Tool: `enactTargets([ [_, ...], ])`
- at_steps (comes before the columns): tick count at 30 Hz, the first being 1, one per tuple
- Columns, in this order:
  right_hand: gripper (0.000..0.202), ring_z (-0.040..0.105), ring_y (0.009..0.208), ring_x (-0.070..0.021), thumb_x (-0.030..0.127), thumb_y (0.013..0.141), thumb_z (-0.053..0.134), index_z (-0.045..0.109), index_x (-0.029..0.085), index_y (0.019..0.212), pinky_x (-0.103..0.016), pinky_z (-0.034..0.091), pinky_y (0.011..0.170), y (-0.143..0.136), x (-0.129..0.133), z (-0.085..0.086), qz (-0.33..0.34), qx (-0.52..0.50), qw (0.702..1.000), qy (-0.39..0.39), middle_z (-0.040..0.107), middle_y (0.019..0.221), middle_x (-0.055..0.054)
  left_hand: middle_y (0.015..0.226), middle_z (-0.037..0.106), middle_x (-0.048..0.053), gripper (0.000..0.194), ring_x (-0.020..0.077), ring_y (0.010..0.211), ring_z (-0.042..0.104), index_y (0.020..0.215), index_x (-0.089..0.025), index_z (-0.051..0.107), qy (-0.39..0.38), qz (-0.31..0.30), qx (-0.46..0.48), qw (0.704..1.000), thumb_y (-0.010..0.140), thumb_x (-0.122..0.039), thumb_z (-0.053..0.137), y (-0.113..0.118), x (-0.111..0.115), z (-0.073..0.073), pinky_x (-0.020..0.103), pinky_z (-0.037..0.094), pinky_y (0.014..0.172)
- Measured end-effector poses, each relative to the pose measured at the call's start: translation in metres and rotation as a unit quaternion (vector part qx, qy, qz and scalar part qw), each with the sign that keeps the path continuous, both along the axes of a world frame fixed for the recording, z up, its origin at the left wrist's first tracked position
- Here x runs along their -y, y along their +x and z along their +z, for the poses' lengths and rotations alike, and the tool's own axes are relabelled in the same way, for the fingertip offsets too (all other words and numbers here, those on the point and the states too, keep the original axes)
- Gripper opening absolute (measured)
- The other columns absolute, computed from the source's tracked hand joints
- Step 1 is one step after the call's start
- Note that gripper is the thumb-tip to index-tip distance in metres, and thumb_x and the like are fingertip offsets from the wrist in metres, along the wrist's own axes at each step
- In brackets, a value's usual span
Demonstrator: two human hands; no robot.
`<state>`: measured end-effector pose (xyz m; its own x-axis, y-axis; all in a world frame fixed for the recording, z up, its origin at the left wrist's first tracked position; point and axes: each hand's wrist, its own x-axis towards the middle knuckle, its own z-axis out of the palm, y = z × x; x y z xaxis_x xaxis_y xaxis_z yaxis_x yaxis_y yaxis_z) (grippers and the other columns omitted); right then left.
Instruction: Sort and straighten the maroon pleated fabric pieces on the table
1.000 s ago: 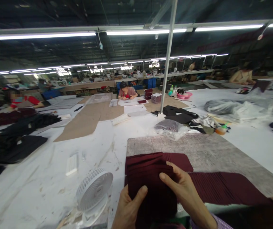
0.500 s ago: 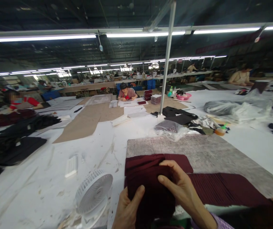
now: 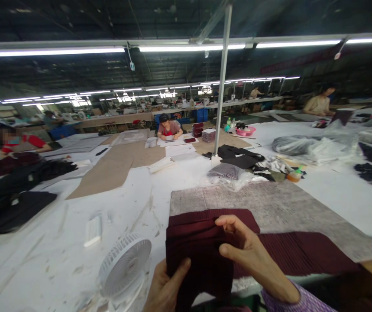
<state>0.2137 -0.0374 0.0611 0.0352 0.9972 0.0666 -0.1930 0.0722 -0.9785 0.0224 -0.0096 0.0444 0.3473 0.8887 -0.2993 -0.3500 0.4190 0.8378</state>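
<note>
- Some maroon cloth (image 3: 202, 264) is in the left hand (image 3: 166, 284), which is closed on its left edge, thumb across the front and fingers hidden behind.
- The right hand (image 3: 246, 247) is loosely curled at the cloth's upper right, thumb and fingers apart; whether it pinches any layer, I cannot tell.
- A purple sleeve (image 3: 292, 299) shows at the right wrist.
- The cloth is at the near side of the white table (image 3: 134, 199), right of a white fan (image 3: 125, 264).
- Just right of the right hand, a row of maroon pieces (image 3: 296, 249) overlaps in a spread.
- Behind them lies a grey mat (image 3: 279, 199).
- Beyond the mat are a clear plastic bag (image 3: 237, 178), black cloth (image 3: 240, 157) and a bottle (image 3: 294, 175).
- Farther off, a person (image 3: 169, 128) leans over papers (image 3: 181, 150).
</note>
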Motion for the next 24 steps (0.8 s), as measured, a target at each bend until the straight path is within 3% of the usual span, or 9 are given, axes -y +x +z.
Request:
enactTargets([
  [5, 0.036, 0.054, 0.078, -0.0104, 0.033, 0.072, 0.078, 0.052, 0.028, 0.097, -0.020, 0.041, 0.066, 0.000, 0.000, -0.001, 0.042, -0.055, 0.998, 0.002, 0.059, 0.089, 0.004, 0.081, 0.076, 0.009, 0.032, 0.0265, 0.081, 0.069, 0.089, -0.016, 0.075, 0.020, -0.011, -0.014, 1.000, 0.065, -0.037, 0.077, -0.003, -0.003, 0.000, 0.032, 0.054, 0.070],
  [13, 0.031, 0.047, 0.074, -0.0094, 0.030, 0.066, 0.082, 0.055, 0.023, 0.080, -0.017, 0.038, 0.062, -0.001, 0.001, -0.002, 0.006, 0.005, 1.000, 0.022, 0.049, 0.083, 0.005, 0.082, 0.075, 0.008, 0.034, 0.0251, 0.078, 0.068, 0.091, -0.014, 0.074, 0.049, -0.009, -0.044, 0.998, 0.067, -0.038, 0.076, -0.005, -0.005, -0.001, 0.030, 0.053, 0.071],
  [19, 0.032, 0.056, 0.083, -0.0150, 0.032, 0.067, 0.080, 0.063, 0.023, 0.093, -0.022, 0.047, 0.071, -0.006, 0.004, -0.003, 0.056, -0.026, 0.998, -0.013, 0.057, 0.091, 0.002, 0.086, 0.075, 0.009, 0.035, 0.0262, 0.084, 0.069, 0.095, -0.014, 0.072, 0.038, 0.016, -0.040, 0.998, 0.068, -0.036, 0.075, -0.005, -0.007, -0.007, 0.032, 0.053, 0.076],
  [24, 0.026, 0.061, 0.087, -0.0216, 0.037, 0.074, 0.073, 0.069, 0.021, 0.094, -0.029, 0.051, 0.076, -0.014, 0.002, -0.014, -0.030, 0.053, 0.998, -0.006, 0.066, 0.088, -0.004, 0.094, 0.075, 0.010, 0.041, 0.0280, 0.095, 0.067, 0.105, -0.015, 0.069, 0.007, 0.021, 0.019, 1.000, 0.070, -0.035, 0.074, 0.011, -0.002, 0.007, 0.037, 0.051, 0.087],
])
